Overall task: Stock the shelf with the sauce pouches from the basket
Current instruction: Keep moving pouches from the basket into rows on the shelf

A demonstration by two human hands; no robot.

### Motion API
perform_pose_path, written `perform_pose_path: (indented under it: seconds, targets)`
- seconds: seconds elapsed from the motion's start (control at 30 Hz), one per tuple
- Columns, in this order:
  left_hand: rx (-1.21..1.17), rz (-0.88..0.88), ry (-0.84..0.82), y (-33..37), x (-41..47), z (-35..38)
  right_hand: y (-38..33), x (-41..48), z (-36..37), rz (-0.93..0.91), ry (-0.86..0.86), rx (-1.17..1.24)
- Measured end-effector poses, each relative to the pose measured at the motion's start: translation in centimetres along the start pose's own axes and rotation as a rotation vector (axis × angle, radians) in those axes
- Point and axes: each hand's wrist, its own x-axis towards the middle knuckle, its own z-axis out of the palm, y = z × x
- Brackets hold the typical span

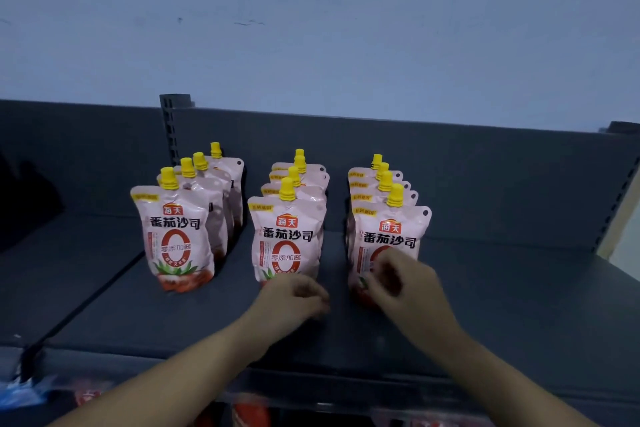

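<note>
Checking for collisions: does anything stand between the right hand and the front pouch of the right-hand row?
Nothing visible does. The right hand is at the lower front of that front pouch; blur hides its grip.

pink sauce pouches (287, 239) upright on shelf (485, 305)

Counted it up: twelve sauce pouches (285, 239) total on one shelf (502, 305), in three rows of four. One row of four (176, 236) is well off to the left of the left hand (294, 298), another four line up right behind that hand, and the last four (388, 229) go back from behind the right hand (398, 281). Every pouch has one yellow cap (286, 189), so twelve caps too. Two hands in shot. Two slotted posts (171, 128) at the back of the shelf. There's red stuff lower down, under the arms, but it's too blurry to count.
</note>
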Motion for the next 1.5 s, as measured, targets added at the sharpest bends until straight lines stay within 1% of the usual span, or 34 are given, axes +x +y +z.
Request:
perform_pose_path:
  seconds: [0.03,0.1,0.17,0.2,0.23,0.3,0.37,0.43,0.5,0.6,0.67,0.8,0.93,1.03,1.13,1.2,1.3,1.4,1.5]
  targets:
    - [0.001,0.005,0.074,-0.5,-0.3,-0.9,-0.9,0.2,0.9,-0.042,-0.083,0.007]
    - [-0.025,-0.005,0.256,-1.4,-0.7,-2.4,-2.8,0.5,2.9,-0.043,-0.207,0.077]
    - [-0.059,0.027,0.432,-1.8,-1.2,-3.4,-4.2,1.1,5.0,0.084,-0.26,0.222]
    - [-0.063,0.053,0.493,-1.8,-1.1,-3.7,-4.7,1.5,6.0,0.177,-0.271,0.32]
    - [-0.055,0.076,0.516,-2.0,-0.8,-3.9,-5.0,2.0,7.0,0.276,-0.257,0.419]
    - [-0.029,0.081,0.472,-2.2,0.1,-4.4,-5.0,3.0,8.2,0.5,-0.215,0.565]
    - [-0.095,0.059,0.344,-2.1,1.1,-4.7,-4.9,3.8,8.4,0.648,-0.222,0.694]
    - [-0.216,0.041,0.24,-1.9,2.2,-4.8,-4.8,4.2,8.3,0.685,-0.256,0.796]
    - [-0.315,0.045,0.179,-2.0,2.9,-4.8,-4.4,4.4,8.5,0.666,-0.28,0.83]
    - [-0.343,0.064,0.097,-1.9,3.1,-4.9,-4.2,4.3,9.0,0.646,-0.286,0.834]
    - [-0.353,0.064,0.07,-1.9,3.1,-5.1,-4.0,4.3,9.3,0.644,-0.3,0.837]
    - [-0.342,0.079,0.084,-1.8,3.0,-5.3,-3.8,4.5,9.4,0.646,-0.321,0.855]
    - [-0.341,0.08,0.058,-2.0,3.0,-5.4,-4.1,4.2,9.3,0.661,-0.301,0.842]
    - [-0.328,0.077,0.089,-2.5,2.8,-5.7,-4.7,3.7,9.0,0.66,-0.242,0.678]
    - [-0.22,0.092,0.153,-3.1,2.5,-6.0,-4.4,3.4,9.0,0.593,-0.171,0.449]
    - [-0.168,0.115,0.146,-3.4,2.3,-6.3,-4.2,3.3,8.9,0.545,-0.163,0.333]
    - [-0.129,0.15,0.105,-3.7,2.4,-6.8,-4.3,3.4,8.9,0.506,-0.134,0.258]
    - [-0.096,0.176,0.098,-3.9,2.5,-7.0,-4.6,3.3,9.0,0.496,-0.112,0.216]
    - [-0.085,0.166,0.108,-4.2,2.4,-6.9,-4.8,3.2,8.8,0.508,-0.183,0.197]
